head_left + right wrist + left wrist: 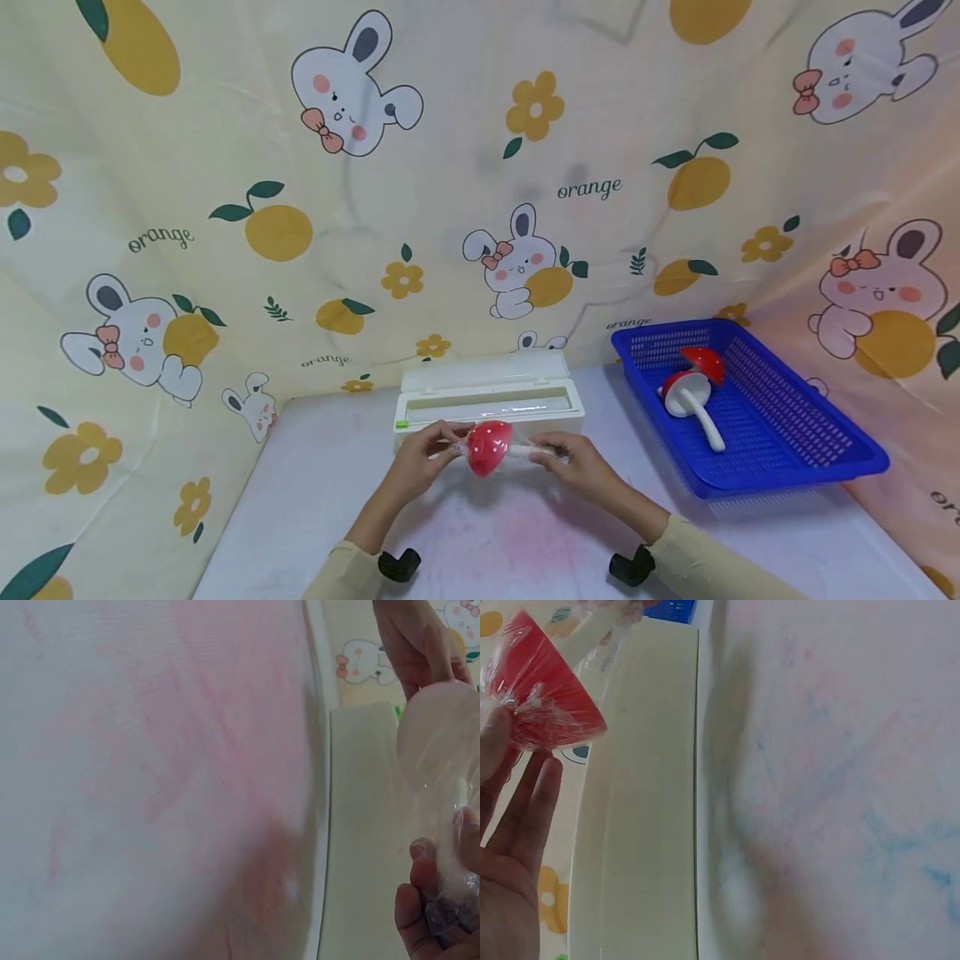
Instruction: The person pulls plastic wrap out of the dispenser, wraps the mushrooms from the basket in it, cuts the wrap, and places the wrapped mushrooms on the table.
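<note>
A toy mushroom [489, 448] with a red, white-dotted cap and a white stem is wrapped in clear plastic film, held sideways between both hands. My left hand [424, 457] pinches the gathered film at the cap's top; in the left wrist view the thumb and fingers meet there beside the red cap [547, 690]. My right hand [572, 465] grips the film-covered stem end, and the right wrist view shows its fingers round the stem [450, 855] below the cap's pale underside [435, 739]. Right behind the hands stands a white cling film dispenser box [491, 396], its lid raised.
On the right, a blue plastic basket [795, 417] holds a mushroom [687, 396] with its white stem showing and another red cap [705, 363]. The white tabletop [315, 467] has pink and blue smudges. A printed curtain [450, 183] hangs behind.
</note>
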Action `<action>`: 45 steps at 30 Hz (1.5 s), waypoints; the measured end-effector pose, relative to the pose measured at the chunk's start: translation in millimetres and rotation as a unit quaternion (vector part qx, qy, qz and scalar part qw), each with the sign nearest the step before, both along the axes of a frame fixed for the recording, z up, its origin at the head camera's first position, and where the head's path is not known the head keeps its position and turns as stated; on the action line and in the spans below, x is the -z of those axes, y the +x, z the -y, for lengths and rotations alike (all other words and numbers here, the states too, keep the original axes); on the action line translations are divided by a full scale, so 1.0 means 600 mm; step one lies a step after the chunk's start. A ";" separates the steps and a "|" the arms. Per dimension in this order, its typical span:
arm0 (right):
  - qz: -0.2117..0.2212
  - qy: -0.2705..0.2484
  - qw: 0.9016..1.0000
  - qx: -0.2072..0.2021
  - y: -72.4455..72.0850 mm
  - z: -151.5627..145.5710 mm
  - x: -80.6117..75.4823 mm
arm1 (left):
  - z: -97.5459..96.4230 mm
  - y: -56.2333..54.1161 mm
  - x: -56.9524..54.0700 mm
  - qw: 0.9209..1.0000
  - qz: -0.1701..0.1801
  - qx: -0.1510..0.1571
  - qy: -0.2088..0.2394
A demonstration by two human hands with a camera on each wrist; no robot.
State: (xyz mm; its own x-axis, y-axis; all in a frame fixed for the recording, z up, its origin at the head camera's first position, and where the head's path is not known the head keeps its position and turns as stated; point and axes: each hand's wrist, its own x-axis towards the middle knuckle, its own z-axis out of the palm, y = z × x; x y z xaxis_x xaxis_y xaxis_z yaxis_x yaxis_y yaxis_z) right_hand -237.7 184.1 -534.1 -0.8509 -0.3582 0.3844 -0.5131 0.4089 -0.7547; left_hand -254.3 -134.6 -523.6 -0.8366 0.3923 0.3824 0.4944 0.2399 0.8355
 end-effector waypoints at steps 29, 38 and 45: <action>-0.075 -0.090 0.993 0.007 0.003 0.027 -0.004 | -0.020 0.006 0.008 0.985 -0.030 -0.125 0.115; -0.090 -0.048 0.994 0.037 0.004 0.028 0.000 | -0.032 0.010 -0.002 0.982 -0.038 -0.130 0.134; -0.097 -0.055 0.993 0.038 0.001 0.025 0.005 | -0.032 0.012 -0.001 0.983 -0.085 -0.154 0.059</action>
State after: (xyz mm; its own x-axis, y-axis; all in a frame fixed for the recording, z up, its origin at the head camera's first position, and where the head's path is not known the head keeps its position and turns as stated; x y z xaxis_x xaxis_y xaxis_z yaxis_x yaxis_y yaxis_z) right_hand -237.2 169.1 -537.4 -0.7805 -0.2421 0.5763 -0.6232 0.3731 -0.6873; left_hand -247.2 -115.5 -523.2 -0.8289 0.0747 0.5544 0.5482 0.3064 0.7782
